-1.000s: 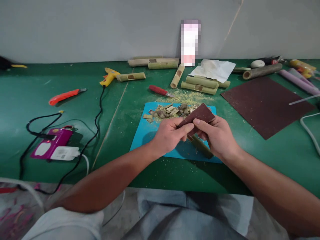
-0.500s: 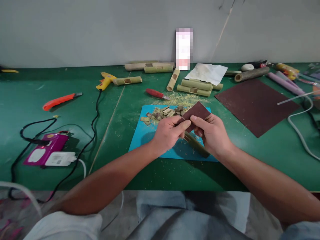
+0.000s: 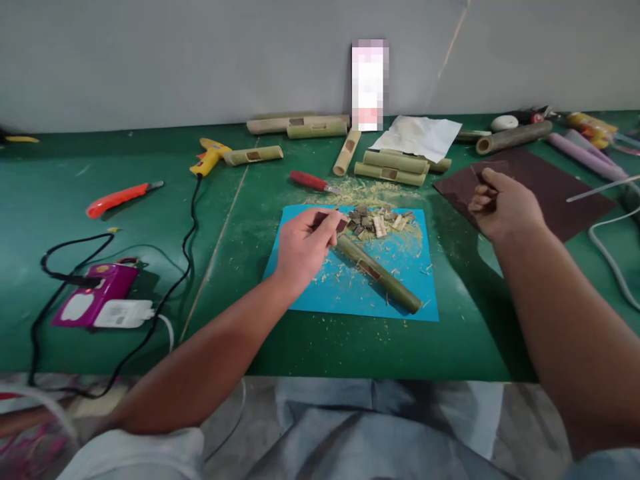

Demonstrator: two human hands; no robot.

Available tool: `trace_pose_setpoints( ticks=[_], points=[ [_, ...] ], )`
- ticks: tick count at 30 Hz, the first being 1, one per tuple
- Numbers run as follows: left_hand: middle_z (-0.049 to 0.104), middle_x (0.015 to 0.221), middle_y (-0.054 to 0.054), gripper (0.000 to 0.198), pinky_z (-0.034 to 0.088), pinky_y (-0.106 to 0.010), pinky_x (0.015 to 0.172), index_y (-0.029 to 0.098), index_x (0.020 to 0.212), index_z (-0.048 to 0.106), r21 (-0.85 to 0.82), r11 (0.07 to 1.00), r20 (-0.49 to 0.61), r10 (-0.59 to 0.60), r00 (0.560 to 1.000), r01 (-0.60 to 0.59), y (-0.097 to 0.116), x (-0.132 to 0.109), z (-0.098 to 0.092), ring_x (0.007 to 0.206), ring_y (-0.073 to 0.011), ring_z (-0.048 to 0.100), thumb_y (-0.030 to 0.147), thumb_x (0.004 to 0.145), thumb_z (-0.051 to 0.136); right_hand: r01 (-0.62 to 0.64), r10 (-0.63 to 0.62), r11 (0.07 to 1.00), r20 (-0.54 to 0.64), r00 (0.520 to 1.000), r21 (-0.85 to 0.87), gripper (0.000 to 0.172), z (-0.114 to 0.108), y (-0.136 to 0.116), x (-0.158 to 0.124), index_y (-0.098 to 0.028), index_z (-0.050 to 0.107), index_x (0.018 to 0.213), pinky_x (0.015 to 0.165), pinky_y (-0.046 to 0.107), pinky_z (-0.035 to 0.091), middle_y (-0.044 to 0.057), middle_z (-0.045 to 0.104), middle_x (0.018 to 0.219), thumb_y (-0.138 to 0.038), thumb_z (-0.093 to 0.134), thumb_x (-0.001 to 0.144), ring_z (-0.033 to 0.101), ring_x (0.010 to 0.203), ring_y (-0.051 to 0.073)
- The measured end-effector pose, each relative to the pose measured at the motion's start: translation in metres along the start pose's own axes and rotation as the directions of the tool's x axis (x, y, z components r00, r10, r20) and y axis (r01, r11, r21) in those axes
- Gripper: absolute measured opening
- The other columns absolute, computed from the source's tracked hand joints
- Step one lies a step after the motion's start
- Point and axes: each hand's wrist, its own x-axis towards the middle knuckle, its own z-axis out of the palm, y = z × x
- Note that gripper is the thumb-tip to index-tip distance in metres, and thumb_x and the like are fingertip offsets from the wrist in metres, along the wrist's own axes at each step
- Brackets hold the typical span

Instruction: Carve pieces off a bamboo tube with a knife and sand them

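My left hand (image 3: 303, 250) is closed over the blue sheet (image 3: 350, 299), pinching a small piece of dark brown sandpaper (image 3: 342, 225) between thumb and fingers. Just beside it, a green bamboo tube (image 3: 397, 287) with a rectangular cut-out lies slantwise on the sheet; the hand covers its far end. Bamboo chips (image 3: 373, 222) and shavings are heaped behind the tube. Over to the right, my right hand (image 3: 513, 203) grips another sandpaper piece (image 3: 460, 188) above the large brown sandpaper sheet (image 3: 560, 193). The two browns blend, so that piece's outline is partly unclear.
A red-handled chisel (image 3: 310, 181) lies behind the blue sheet. Several cut bamboo tubes (image 3: 320, 128) and a white paper (image 3: 417, 139) are at the back. Left are a yellow glue gun (image 3: 213, 159), an orange utility knife (image 3: 120, 200) and a purple power strip (image 3: 97, 293) with cords.
My hands have moved apart from the sandpaper they both held; each now has a piece. The right hand has gone right, over the large sheet, and the bamboo tube is less covered.
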Motion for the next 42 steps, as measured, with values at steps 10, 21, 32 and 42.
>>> trace_pose_setpoints(
  ticks=[10, 21, 32, 42],
  points=[
    [0.071, 0.073, -0.001, 0.015, 0.046, -0.024, 0.056, 0.02, 0.093, 0.077, 0.274, 0.958, 0.164, 0.039, 0.986, -0.083, -0.01, 0.002, -0.012, 0.059, -0.0122, 0.059, 0.027, 0.084, 0.066, -0.406, 0.34, 0.89, 0.293, 0.894, 0.206, 0.03, 0.016, -0.038, -0.022, -0.023, 0.069, 0.076, 0.048, 0.033, 0.031, 0.003, 0.057, 0.066, -0.051, 0.064, 0.083, 0.039, 0.049, 0.011],
    [0.075, 0.091, -0.006, 0.017, 0.05, -0.026, 0.072, 0.018, 0.096, 0.075, 0.496, 0.796, 0.296, 0.221, 0.929, -0.347, -0.002, -0.003, -0.018, 0.073, -0.0153, 0.066, 0.025, 0.089, 0.062, 0.369, 0.163, 0.625, 0.577, 0.8, -0.688, 0.041, 0.097, -0.098, -0.121, -0.022, 0.061, 0.068, 0.045, 0.029, 0.02, 0.002, 0.061, 0.062, -0.058, 0.08, 0.062, 0.041, 0.048, 0.013],
    [0.075, 0.093, -0.005, 0.019, 0.053, -0.025, 0.074, 0.016, 0.104, 0.075, 0.498, 0.774, 0.272, 0.287, 0.918, -0.39, -0.005, -0.005, -0.023, 0.079, -0.0145, 0.067, 0.023, 0.092, 0.062, 0.371, 0.2, 0.486, 0.514, 0.835, -0.791, 0.023, 0.112, -0.1, -0.132, -0.019, 0.062, 0.08, 0.054, 0.031, 0.021, 0.005, 0.066, 0.072, -0.038, 0.05, 0.082, 0.053, 0.058, 0.016],
    [0.077, 0.104, -0.008, 0.022, 0.057, -0.032, 0.088, 0.015, 0.108, 0.075, 0.524, 0.745, 0.29, 0.299, 0.909, -0.412, -0.029, 0.008, -0.021, 0.094, -0.0202, 0.072, 0.022, 0.089, 0.067, 0.352, 0.237, 0.438, 0.484, 0.843, -0.827, 0.029, 0.121, -0.09, -0.133, -0.018, 0.064, 0.084, 0.054, 0.032, 0.019, 0.008, 0.072, 0.079, -0.041, 0.046, 0.086, 0.061, 0.064, 0.021]
  ],
)
